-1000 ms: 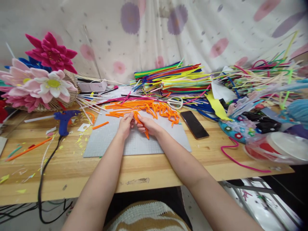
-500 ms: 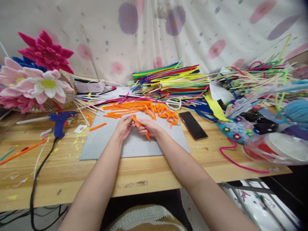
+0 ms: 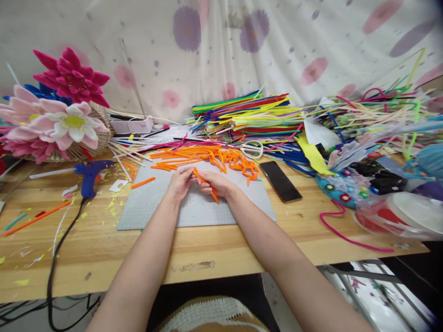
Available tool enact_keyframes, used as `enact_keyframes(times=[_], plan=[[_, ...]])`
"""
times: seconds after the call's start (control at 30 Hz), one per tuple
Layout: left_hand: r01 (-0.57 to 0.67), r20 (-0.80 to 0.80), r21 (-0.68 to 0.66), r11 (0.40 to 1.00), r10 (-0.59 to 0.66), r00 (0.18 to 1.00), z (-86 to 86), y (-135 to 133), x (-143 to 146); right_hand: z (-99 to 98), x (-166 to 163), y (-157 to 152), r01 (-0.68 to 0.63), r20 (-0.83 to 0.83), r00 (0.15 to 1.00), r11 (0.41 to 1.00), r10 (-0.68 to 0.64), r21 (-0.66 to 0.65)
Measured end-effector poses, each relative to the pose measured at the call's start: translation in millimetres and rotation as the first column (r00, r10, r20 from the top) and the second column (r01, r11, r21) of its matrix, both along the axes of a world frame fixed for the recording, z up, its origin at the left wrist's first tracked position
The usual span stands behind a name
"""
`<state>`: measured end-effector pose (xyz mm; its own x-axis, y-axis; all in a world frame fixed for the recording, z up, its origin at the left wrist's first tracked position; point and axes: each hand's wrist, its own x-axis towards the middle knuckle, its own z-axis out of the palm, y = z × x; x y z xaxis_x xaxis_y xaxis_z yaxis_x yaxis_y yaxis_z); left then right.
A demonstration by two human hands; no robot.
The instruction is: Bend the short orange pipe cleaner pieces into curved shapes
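Observation:
Both of my hands meet over the grey cutting mat (image 3: 145, 210). A folded orange pipe cleaner (image 3: 215, 196) is gripped in my right hand (image 3: 218, 183), with its pointed end sticking out below the fingers. My left hand (image 3: 180, 182) pinches at the upper end of the same piece; its fingertips partly hide what they grip. Just beyond my hands lie straight orange pipe cleaners (image 3: 169, 160), and bent orange shapes (image 3: 242, 163) are heaped to their right. One short orange piece (image 3: 143, 183) lies on the mat's left side.
On the left are a blue glue gun (image 3: 89, 177) with a black cord and fluffy flowers (image 3: 74, 122). A phone (image 3: 281, 181) lies right of the mat. Behind are white-handled scissors (image 3: 254, 149) and bundled coloured pipe cleaners (image 3: 249, 115). A plastic tub (image 3: 411, 214) stands at the right.
The whole view has shifted slightly, so things appear a little further right. My hands keep nearly the same hold on the orange pipe cleaner, with only a small shift of the fingers.

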<state>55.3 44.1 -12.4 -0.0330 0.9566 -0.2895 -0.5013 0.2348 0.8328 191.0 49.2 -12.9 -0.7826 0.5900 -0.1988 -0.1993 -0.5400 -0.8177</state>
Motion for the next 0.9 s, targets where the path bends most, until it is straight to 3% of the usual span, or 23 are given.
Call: enact_keyframes(times=[0.2,0.4,0.57,0.67,0.8,0.9], plan=[[-0.066,-0.052,0.093,0.993,0.071,0.996,0.4,-0.8,5.8,-2.7,0.2,3.7,0.104,0.011,0.994,0.993,-0.104,0.048],[0.123,-0.028,0.167,0.978,-0.120,0.992,1.9,-3.2,3.2,0.6,1.6,3.8,0.171,0.070,0.981,0.974,-0.183,0.149],[0.000,-0.342,0.249,0.969,0.088,0.936,-1.9,-0.9,0.2,0.2,-3.8,-1.6,0.272,0.140,0.923,0.865,-0.358,0.423],[-0.009,-0.418,0.285,0.958,0.133,0.899,-0.9,-1.5,-0.9,1.3,-6.4,-2.4,0.228,0.162,0.932,0.873,-0.324,0.431],[0.087,-0.383,0.234,0.968,0.009,0.924,0.1,-2.9,-0.4,2.7,-5.9,-2.2,0.197,0.194,0.937,0.899,-0.290,0.392],[0.072,-0.396,0.260,0.963,0.039,0.917,-3.7,-1.3,0.4,1.7,-4.6,-2.6,0.176,0.209,0.933,0.879,-0.292,0.443]])
